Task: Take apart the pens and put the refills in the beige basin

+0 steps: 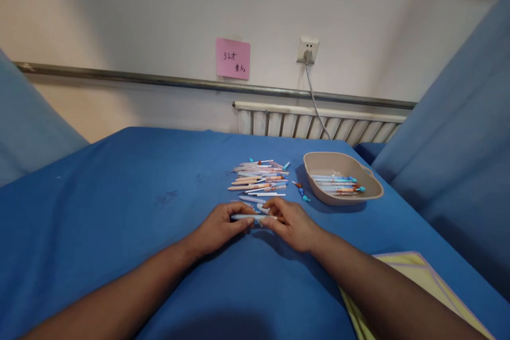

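Between my two hands lies a light-coloured pen, held level above the blue cloth. My left hand pinches its left part between thumb and fingers. At the other end my right hand grips it, with the fingertips partly covering that end. Just beyond the hands, a pile of pens and pen parts in white, orange, blue and lilac is spread on the cloth. A few small brown, blue and teal parts lie to its right.
A beige basin with several pens in it stands on the blue cloth at the right. Near my right forearm is a yellow cloth. Behind the table are a metal rail, a radiator and a plugged-in cable.
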Demonstrator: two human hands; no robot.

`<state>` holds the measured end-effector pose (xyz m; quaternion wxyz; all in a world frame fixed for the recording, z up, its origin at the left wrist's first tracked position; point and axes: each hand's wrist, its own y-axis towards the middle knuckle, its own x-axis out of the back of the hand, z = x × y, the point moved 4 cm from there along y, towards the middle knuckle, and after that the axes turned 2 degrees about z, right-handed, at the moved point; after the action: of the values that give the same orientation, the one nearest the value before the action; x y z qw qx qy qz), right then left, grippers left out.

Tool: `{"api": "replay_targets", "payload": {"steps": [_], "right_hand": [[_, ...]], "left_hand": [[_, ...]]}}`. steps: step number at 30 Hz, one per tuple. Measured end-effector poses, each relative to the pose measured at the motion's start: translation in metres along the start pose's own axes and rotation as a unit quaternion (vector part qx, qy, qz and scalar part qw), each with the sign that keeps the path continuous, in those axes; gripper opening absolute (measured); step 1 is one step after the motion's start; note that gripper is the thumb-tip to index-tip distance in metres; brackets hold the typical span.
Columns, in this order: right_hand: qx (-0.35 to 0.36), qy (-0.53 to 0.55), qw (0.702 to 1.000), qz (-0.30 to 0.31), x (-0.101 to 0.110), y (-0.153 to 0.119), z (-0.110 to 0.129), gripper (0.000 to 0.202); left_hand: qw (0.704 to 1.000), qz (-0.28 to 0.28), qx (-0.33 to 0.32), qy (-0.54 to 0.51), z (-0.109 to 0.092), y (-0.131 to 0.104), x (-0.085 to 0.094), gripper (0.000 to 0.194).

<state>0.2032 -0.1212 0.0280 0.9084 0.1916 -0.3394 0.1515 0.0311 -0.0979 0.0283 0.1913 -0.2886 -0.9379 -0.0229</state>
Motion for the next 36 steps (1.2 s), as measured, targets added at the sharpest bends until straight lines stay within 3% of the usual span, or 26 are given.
{"api": "replay_targets", "payload": {"steps": [2,5,11,15,19,24,27,30,33,36], "right_hand": [[0.005,-0.005,1.000,-0.022,0.002,-0.001,0.001,0.022],[0.035,-0.022,0.999,-0.029,0.003,-0.001,0.003,0.005],[0.015,0.014,1.000,0.008,-0.001,0.001,-0.002,0.023],[-0.004,0.029,0.999,-0.015,0.000,0.000,-0.004,0.019],[0.038,-0.011,0.999,-0.005,-0.001,-0.002,0.003,0.013],[0.060,-0.039,0.997,0.019,-0.001,0.000,0.006,0.028],[0.049,-0.081,0.994,-0.054,0.011,0.006,-0.007,0.030],[-0.032,-0.186,0.975,-0.120,0.022,0.013,-0.036,0.033],[-0.113,-0.258,0.952,-0.116,0.025,0.017,-0.063,0.040],[-0.136,-0.288,0.944,-0.080,0.023,0.017,-0.071,0.035]], "left_hand": [[0.999,-0.007,0.017,-0.032,0.002,0.000,-0.001,0.023],[0.999,-0.003,0.010,-0.053,0.000,0.000,-0.002,0.022],[0.999,-0.006,-0.031,0.037,-0.008,-0.003,-0.001,0.020],[1.000,0.003,-0.016,0.017,-0.004,-0.002,-0.002,0.024],[0.998,0.034,-0.028,0.039,-0.004,-0.002,-0.004,0.023],[0.989,0.083,-0.068,0.104,-0.012,-0.007,-0.010,0.023],[0.989,0.076,-0.060,0.115,-0.010,-0.006,-0.009,0.022],[0.997,0.046,-0.027,0.058,-0.003,-0.001,-0.004,0.024],[0.999,0.022,0.010,-0.046,0.006,0.003,0.000,0.027],[0.992,0.008,0.031,-0.121,0.010,0.005,0.003,0.027]]}}
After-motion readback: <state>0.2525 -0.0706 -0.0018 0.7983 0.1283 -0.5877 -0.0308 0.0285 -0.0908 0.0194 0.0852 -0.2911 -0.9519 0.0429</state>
